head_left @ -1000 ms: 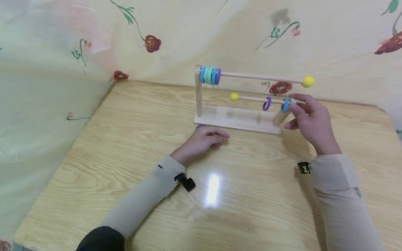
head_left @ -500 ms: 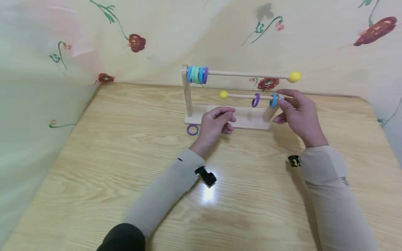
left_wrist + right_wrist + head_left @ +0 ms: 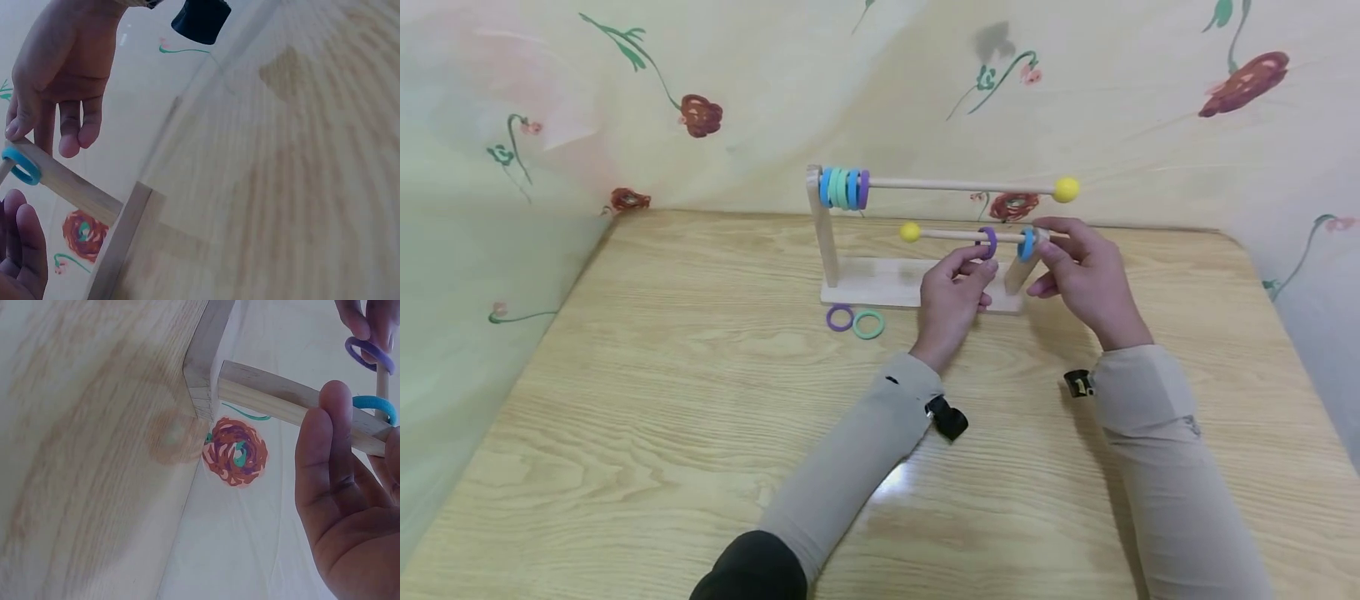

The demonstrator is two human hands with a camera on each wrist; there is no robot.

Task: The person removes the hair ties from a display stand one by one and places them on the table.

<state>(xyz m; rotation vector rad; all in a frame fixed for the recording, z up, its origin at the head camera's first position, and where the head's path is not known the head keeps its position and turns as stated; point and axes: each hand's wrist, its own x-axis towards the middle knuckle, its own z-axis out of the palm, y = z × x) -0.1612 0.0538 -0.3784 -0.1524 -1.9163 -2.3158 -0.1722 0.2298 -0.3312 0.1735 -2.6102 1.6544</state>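
Observation:
A wooden stand (image 3: 872, 287) carries two rods with yellow end balls. On its shorter post (image 3: 1019, 273) my right hand (image 3: 1093, 287) grips the top between thumb and fingers. My left hand (image 3: 953, 298) pinches a purple ring (image 3: 992, 242) hanging on the lower rod (image 3: 951, 236); the right wrist view shows those fingertips at the ring's edge. Beside the post, a blue ring (image 3: 1027, 243) sits on the same rod. Several blue, green and purple rings (image 3: 842, 188) are bunched at the left end of the upper rod (image 3: 962, 185).
A loose purple ring (image 3: 830, 320) and a green ring (image 3: 868, 337) lie on the wooden table (image 3: 662, 400), in front of the stand's left end. Behind the table hangs a flowered cloth (image 3: 760, 100).
My left hand has moved up and right from the table in front of the stand to the purple ring on the lower rod, uncovering two loose rings. The right hand keeps its grip.

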